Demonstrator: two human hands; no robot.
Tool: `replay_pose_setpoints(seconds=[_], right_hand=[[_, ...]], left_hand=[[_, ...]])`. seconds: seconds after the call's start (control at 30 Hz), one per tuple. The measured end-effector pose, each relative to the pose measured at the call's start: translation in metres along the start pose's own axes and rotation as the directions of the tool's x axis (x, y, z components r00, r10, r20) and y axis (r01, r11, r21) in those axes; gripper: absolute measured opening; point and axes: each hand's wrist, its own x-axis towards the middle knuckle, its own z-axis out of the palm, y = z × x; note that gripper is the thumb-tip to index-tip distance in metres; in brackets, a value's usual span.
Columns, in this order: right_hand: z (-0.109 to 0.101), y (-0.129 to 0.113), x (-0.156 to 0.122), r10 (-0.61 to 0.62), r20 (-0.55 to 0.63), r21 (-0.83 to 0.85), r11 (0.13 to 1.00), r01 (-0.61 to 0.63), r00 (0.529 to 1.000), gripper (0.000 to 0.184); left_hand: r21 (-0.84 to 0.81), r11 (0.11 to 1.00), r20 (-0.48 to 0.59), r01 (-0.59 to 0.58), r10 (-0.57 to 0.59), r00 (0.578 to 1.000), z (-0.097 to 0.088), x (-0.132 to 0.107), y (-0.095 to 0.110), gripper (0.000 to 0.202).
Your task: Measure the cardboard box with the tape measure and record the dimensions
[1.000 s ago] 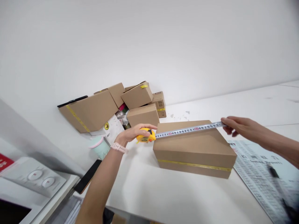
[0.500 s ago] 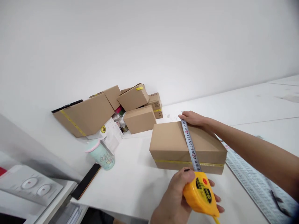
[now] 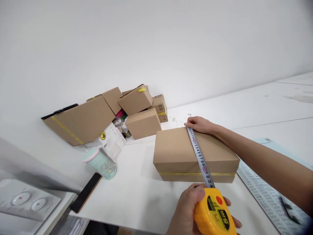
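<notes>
A closed cardboard box with yellow tape along its side sits on the white table. Across its top runs the metal blade of a tape measure, its numbers facing up. My left hand, low in the view, grips the yellow tape measure case just in front of the box, thumb on the near left side and fingertips showing at the right. At the box's far top edge, my right hand pinches the end of the blade. The blade's hook is hidden by the fingers.
Several cardboard boxes are piled by the wall, with a white printed box and a mint-green cup near them. A black flat object lies at the table's left edge. A printed sheet with dark glasses-like item is at right.
The tape measure case and my left hand have shifted slightly down and right in view. My right hand stays at the box's far edge. The view itself has turned a little.
</notes>
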Motion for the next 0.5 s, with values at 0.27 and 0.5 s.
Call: replay_pose_setpoints(seconds=[0.27, 0.5], right_hand=[[-0.025, 0.016, -0.069, 0.243, -0.406, 0.380, 0.922, -0.079, 0.881, 0.036], [0.002, 0.067, -0.173, 0.293, -0.339, 0.278, 0.939, -0.202, 0.894, 0.055]], left_hand=[[0.461, 0.844, 0.003, -0.274, 0.307, 0.952, -0.043, -0.070, 0.043, 0.059], [0.647, 0.623, -0.314, -0.439, 0.742, 0.592, -0.097, -0.055, 0.051, 0.057]])
